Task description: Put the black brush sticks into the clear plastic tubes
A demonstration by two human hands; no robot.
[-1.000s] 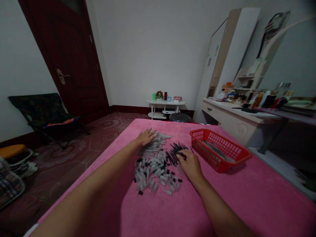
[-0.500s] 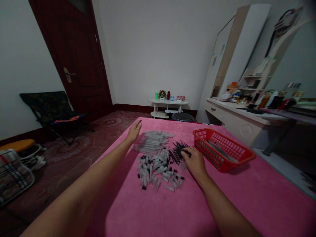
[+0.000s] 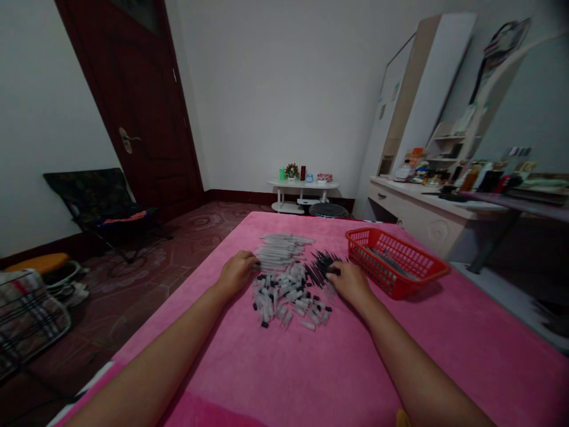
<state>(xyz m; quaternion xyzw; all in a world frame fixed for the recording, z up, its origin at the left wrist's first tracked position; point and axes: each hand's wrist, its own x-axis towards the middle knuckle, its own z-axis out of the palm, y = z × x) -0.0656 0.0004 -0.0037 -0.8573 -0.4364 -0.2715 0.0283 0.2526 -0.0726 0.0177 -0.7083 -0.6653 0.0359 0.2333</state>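
On the pink cloth (image 3: 311,367) lie three heaps: clear tubes (image 3: 283,249) stacked in a row at the back, thin black sticks (image 3: 320,264) to their right, and small clear caps with black ends (image 3: 287,299) in front. My left hand (image 3: 237,271) rests at the left edge of the tubes and caps, fingers curled in; what they hold, if anything, is hidden. My right hand (image 3: 350,280) lies on the near end of the black sticks, fingers bent onto them.
A red plastic basket (image 3: 396,262) with long dark items inside stands right of the heaps. A dresser (image 3: 422,207) crowded with bottles is at the right. A dark door (image 3: 133,107), a folding chair (image 3: 98,204) and a small white table (image 3: 302,188) lie beyond.
My left hand, lifted open beyond the tubes half a second ago, has come back down to their left edge and curled. The right hand stays on the black sticks.
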